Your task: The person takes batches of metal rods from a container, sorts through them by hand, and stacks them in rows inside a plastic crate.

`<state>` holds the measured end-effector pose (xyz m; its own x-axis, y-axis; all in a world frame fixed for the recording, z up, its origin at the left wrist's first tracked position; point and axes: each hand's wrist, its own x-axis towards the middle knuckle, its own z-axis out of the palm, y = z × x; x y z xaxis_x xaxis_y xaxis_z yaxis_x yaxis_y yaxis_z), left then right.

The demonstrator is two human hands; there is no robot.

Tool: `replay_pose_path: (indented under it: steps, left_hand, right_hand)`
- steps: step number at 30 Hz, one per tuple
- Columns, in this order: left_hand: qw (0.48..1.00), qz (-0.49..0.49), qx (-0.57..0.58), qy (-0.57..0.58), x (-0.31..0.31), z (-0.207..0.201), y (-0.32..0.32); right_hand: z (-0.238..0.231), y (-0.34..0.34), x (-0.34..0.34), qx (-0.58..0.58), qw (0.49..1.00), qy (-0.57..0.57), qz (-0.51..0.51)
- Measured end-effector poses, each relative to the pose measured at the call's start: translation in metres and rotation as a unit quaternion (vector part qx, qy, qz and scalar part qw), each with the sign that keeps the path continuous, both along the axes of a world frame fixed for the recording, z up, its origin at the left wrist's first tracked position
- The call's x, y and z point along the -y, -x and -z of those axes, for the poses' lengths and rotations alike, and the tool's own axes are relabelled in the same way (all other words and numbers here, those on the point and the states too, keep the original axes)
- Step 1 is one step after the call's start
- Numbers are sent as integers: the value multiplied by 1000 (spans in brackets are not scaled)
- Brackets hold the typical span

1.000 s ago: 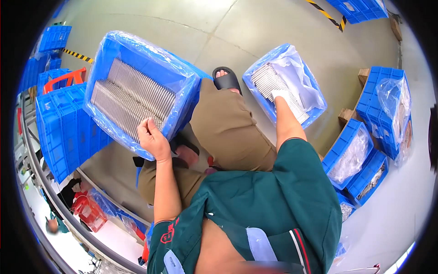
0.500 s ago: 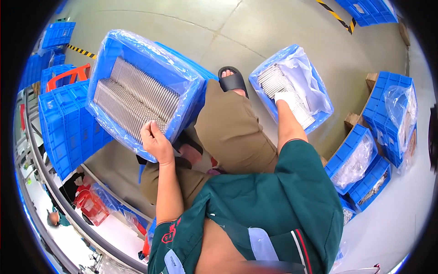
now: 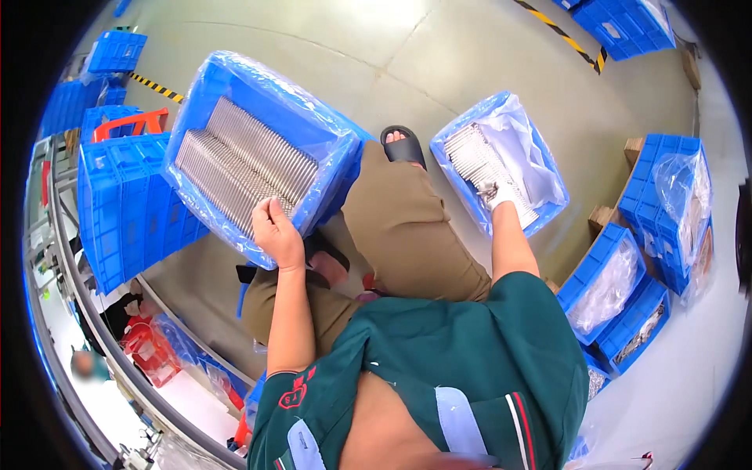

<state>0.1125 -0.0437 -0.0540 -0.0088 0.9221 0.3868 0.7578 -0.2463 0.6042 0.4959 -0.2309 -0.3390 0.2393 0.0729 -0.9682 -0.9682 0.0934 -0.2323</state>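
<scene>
My left hand [image 3: 279, 237], bare, is at the near edge of a large blue bin [image 3: 337, 128] lined with clear plastic. Its fingers are curled into a pinch, and what is between them, if anything, is hidden. Thin, silvery metal parts [image 3: 243, 160] stand in that bin in two tight rows. On the right, my right hand [image 3: 501, 194] wears a white glove and grips a few small metal parts [image 3: 486, 190]. It is over a smaller blue bin [image 3: 551, 210], where more metal parts [image 3: 472, 154] lie lined up beside a white plastic liner [image 3: 523, 145].
Stacked blue crates [image 3: 129, 211] stand at left by a metal-framed bench [image 3: 117, 360]. More crates [image 3: 666, 196] stand on wooden pallets at right. My sandaled foot [image 3: 403, 146] is on the floor between the two bins. Black-and-yellow tape [image 3: 560, 35] marks the floor beyond.
My right hand has drawn back toward me, and metal parts now show in its fingers. My left hand stays pinched by the large bin. The whole view has shifted slightly.
</scene>
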Motion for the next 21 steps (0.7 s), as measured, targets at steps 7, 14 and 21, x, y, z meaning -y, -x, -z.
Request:
replay_pose_path:
  steps: [7, 14, 21]
  left_hand:
    - [999, -10, 39, -26, -4, 6, 9]
    - [889, -41, 452, 63, -16, -3, 20]
    - [437, -19, 858, 267, -34, -60, 15]
  right_hand:
    - [-131, 6, -100, -35, 956, -288, -34]
    - [-327, 121, -222, 124, 819, -533, -174]
    - [-396, 300, -237, 274, 697, -558, -357]
